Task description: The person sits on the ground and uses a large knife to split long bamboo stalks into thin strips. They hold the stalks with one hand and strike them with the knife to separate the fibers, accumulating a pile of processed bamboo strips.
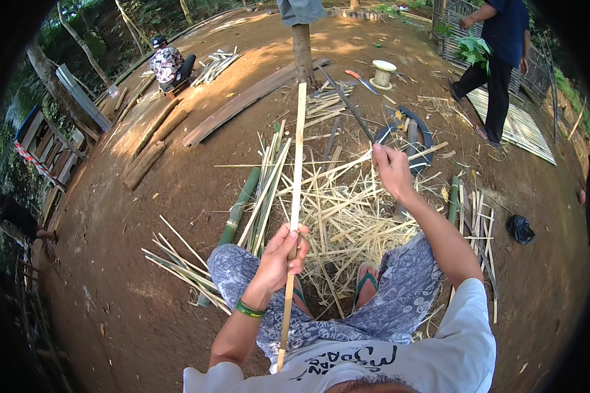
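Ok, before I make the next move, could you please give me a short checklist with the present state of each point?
1. Left hand grips the long, flat, pale bamboo strip: ok.
2. Right hand holds the long, thin, dark tool: ok.
3. Tool apart from the strip: ok.
4. Ground around the green-strapped sandals free of clutter: not ok, pale, thin bamboo pieces lie there.
5. Tool's edge sharp: cannot tell.
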Demonstrator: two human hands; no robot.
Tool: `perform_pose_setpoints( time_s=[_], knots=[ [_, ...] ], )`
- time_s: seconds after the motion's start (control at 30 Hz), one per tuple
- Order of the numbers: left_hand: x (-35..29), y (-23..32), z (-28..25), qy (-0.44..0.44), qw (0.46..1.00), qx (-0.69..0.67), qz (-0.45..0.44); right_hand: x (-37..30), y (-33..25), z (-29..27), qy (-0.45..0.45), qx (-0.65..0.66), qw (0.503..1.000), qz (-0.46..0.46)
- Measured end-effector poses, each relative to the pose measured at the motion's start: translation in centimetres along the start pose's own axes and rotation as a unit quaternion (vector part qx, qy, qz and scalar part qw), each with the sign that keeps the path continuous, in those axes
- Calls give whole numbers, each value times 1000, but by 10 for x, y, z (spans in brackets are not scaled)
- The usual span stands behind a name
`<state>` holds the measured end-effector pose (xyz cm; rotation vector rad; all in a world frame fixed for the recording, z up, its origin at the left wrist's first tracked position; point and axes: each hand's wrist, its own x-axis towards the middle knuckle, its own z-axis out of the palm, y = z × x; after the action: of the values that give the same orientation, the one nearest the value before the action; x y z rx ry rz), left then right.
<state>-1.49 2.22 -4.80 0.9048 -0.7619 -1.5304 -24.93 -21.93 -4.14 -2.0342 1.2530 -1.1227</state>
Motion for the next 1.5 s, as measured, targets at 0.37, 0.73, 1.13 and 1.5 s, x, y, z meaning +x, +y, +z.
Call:
perform_pose_setpoints(
  time_s=[0.37, 0.73, 1.13, 1.5],
  knots=[
    [41, -13, -3, 28, 999, 40, 6, -54, -59, 30, -159, -184, 921, -304],
    [34, -13, -18, -108, 966, -232, -46, -58, -67, 41, -145, -126, 912, -362],
    [46, -26, -34, -239, 896, -370, -56, -61, -67, 42, -137, -141, 900, -390],
    [36, -13, -22, -121, 958, -258, -44, -58, -70, 33, -141, -143, 912, -358]
  ],
)
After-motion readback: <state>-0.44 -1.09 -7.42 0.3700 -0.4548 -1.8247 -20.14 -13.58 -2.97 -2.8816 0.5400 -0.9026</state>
